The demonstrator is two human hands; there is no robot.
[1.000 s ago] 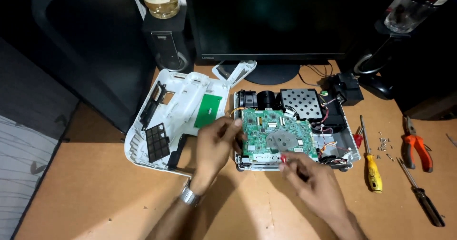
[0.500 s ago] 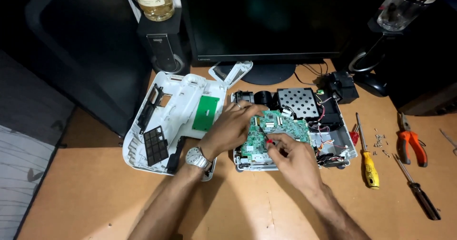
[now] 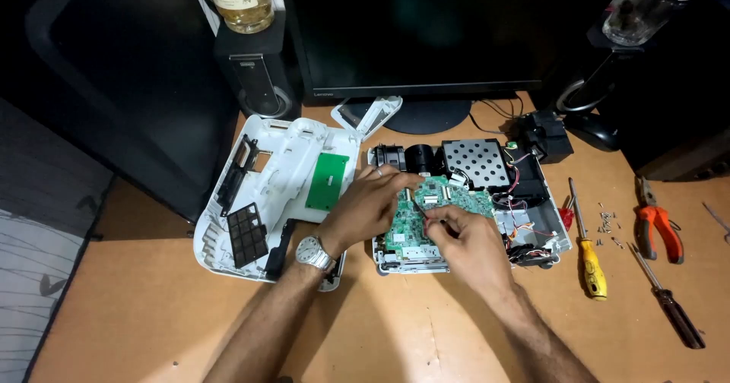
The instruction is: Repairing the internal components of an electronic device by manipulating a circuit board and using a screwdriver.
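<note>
**Both hands now meet over the green circuit board**

Near the front edge of the table (image 3: 395,337), two bare forearms come up from below. A second ago the hands were spread over the lower part of the open device; now they are closer together and higher, above the middle of the board. The right hand (image 3: 471,242) has its fingers pressed together around a thin dark tool (image 3: 420,209), whose tip touches the green circuit board (image 3: 426,216). The left hand (image 3: 365,204), with a wristwatch, lies on the left edge of the board, thumb and finger pinching near its upper left corner; what exactly is between them I cannot tell. From this I judge that the work has gone from holding the device to a fine job on the board itself.

The board sits in the grey opened housing (image 3: 551,227) at the middle of the table, flat, full of small parts, with a perforated metal plate (image 3: 475,161) behind it and coloured wires at its right side.

To the left lies the white top cover (image 3: 266,193), inside up. To the right are a yellow screwdriver (image 3: 589,261), orange pliers (image 3: 654,219) and some small screws (image 3: 607,219). At the far edge stands a dark monitor (image 3: 426,41).
</note>
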